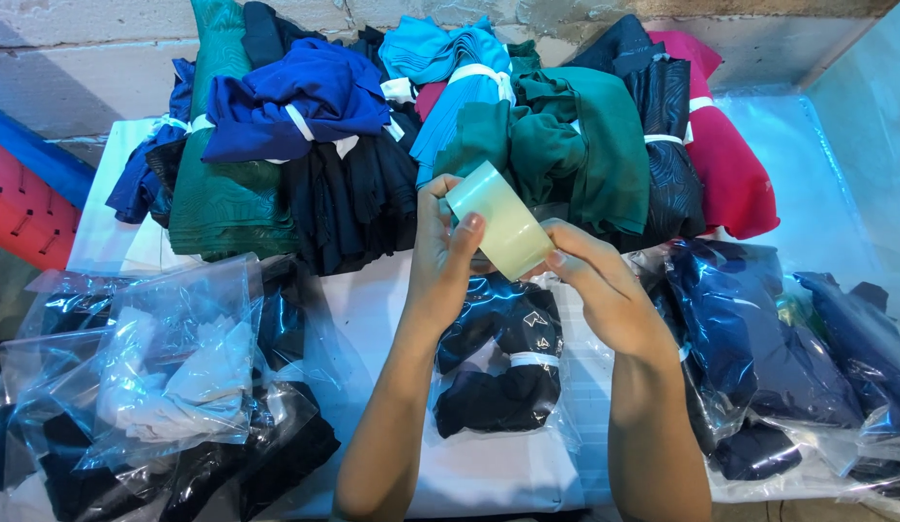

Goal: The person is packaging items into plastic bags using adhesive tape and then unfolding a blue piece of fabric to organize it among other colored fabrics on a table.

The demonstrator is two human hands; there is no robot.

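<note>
Head view: 2 hands, left hand [442, 253] and right hand [605, 290], around tape roll [498, 230].

The only view comes from a camera worn on the person's head, looking steeply down and forward over a white table [489, 474] from close range, with both forearms rising from the bottom edge to the middle of the frame. It faces a pale block wall [102, 48] at the table's far side, against which the heap of tied fabric bundles [373, 126] lies. With no second view, nothing overlaps.
</note>
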